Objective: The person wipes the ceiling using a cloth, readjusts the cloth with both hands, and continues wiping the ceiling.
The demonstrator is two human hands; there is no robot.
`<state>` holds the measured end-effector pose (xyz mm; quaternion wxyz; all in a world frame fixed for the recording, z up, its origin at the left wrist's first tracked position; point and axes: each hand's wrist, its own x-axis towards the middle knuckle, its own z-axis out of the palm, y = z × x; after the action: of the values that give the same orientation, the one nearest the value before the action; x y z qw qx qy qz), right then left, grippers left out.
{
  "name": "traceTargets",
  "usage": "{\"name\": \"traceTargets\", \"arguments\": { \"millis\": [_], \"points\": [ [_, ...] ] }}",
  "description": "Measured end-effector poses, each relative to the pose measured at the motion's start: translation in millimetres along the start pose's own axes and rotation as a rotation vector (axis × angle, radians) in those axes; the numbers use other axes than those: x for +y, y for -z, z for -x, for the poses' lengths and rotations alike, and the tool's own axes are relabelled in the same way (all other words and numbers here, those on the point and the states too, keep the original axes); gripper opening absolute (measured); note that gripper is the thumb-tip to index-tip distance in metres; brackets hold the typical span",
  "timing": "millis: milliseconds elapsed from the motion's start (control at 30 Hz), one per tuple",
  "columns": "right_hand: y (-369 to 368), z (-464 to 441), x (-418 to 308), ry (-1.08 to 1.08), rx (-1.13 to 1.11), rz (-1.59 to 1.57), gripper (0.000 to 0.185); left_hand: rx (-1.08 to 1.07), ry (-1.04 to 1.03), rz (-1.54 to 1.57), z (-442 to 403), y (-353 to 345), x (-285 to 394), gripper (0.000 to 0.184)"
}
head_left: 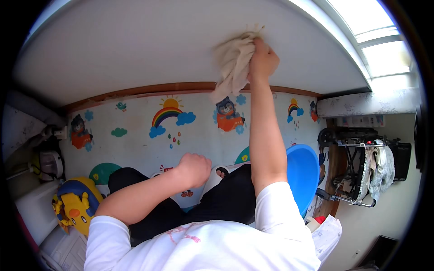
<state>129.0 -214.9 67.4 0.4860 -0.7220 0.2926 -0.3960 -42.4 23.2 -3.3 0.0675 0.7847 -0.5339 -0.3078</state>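
Note:
At the upper middle, my right hand (263, 58) is closed on a bunched beige cloth (235, 58), which lies against the plain white surface (135, 49) above the brown trim. The cloth's lower end hangs down over the trim (176, 87); its outline is slightly blurred. My left hand (195, 170) is a loose fist near my knees, with its back toward the camera, in front of the wall covering with cartoon pictures. Its fingertips are curled out of sight, and whether anything is inside cannot be seen.
A blue basin (302, 176) stands right of my right forearm. Further right is a folded stroller (361, 167) with cloths over it. A yellow and blue duck-faced item (77, 207) is at the lower left. Bright windows (375, 45) fill the upper right.

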Motion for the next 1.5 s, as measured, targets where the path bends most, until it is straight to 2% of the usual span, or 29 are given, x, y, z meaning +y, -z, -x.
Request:
{"name": "traceTargets", "arguments": {
  "millis": [100, 200, 300, 400, 500, 600, 700, 733, 833, 933, 1033, 1100, 1167, 1267, 1367, 1467, 1500],
  "points": [
    [4, -10, -29, 0.017, -0.009, -0.54, 0.035, 0.006, 0.007, 0.004, -1, 1, 2, 0.03],
    [-10, -7, -6, 0.083, 0.038, -0.375, 0.035, -0.006, 0.004, 0.001, 0, 1, 2, 0.029],
    [-4, -1, 3, 0.012, -0.046, 0.053, 0.033, -0.022, 0.007, 0.0, -1, 1, 3, 0.029],
    [6, -4, -3, 0.066, -0.003, -0.067, 0.033, -0.034, 0.002, -0.005, 0, -2, 5, 0.029],
    [13, -10, -44, -0.012, 0.024, -0.525, 0.035, -0.064, 0.007, -0.007, 1, 3, 8, 0.029],
    [1, -15, 2, -0.034, 0.01, -0.184, 0.035, -0.086, 0.012, -0.018, 1, 2, 10, 0.029],
    [-3, -1, 21, -0.026, -0.101, 0.172, 0.035, -0.095, 0.019, -0.018, 2, 5, 12, 0.029],
    [-2, 0, 19, -0.028, -0.076, 0.13, 0.035, -0.099, 0.019, -0.017, 2, 6, 12, 0.029],
    [8, -13, -11, -0.063, -0.044, -0.313, 0.036, -0.1, 0.028, 0.013, 4, 7, 12, 0.028],
    [10, -9, -37, -0.091, -0.065, -0.471, 0.036, -0.1, 0.04, 0.03, 2, 7, 9, 0.028],
    [0, -1, -5, -0.029, -0.014, 0.036, 0.032, -0.093, 0.043, 0.024, 0, 9, 9, 0.027],
    [0, -1, -2, -0.048, -0.008, -0.073, 0.03, -0.105, 0.031, 0.035, 1, 10, 10, 0.027],
    [6, 2, -31, -0.065, 0.027, -0.273, 0.031, -0.12, 0.01, 0.054, 2, 14, 10, 0.027],
    [13, -12, -45, -0.053, -0.047, -0.544, 0.032, -0.123, 0.021, 0.091, 2, 13, 12, 0.027],
    [3, -14, -7, 0.046, 0.009, -0.144, 0.03, -0.12, 0.016, 0.056, 4, 16, 12, 0.027],
    [4, -14, -1, -0.02, -0.021, -0.059, 0.029, -0.121, 0.023, 0.061, 3, 11, 11, 0.027],
    [5, -12, -8, -0.026, -0.001, -0.186, 0.03, -0.12, 0.02, 0.046, 4, 12, 12, 0.027]
  ]
}}
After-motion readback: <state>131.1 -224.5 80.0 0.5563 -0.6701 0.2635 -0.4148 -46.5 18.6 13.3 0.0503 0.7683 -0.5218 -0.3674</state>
